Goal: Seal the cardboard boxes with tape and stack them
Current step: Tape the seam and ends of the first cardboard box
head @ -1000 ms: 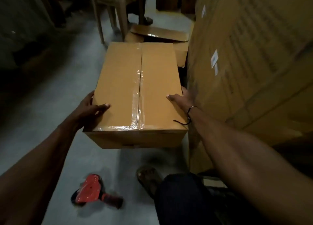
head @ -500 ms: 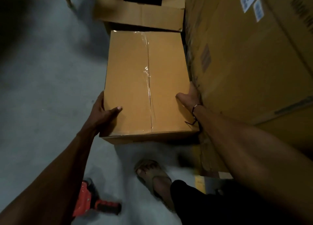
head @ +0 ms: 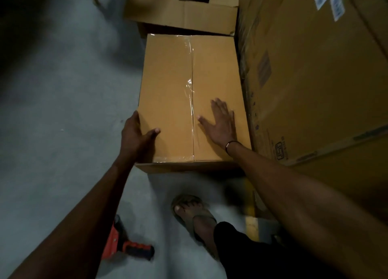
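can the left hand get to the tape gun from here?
Probably yes. The tape gun lies on bare floor under the left forearm, nothing around it. The left hand would first have to let go of the box edge.

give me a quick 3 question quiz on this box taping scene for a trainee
1. True or false: the box already has clear tape along its top seam.
2. Which hand lies flat on the box top? A) left hand B) right hand
3. Fill in: the red tape gun lies on the ____.

Key: 1 true; 2 B, the left hand grips the box's left edge instead; 3 floor.
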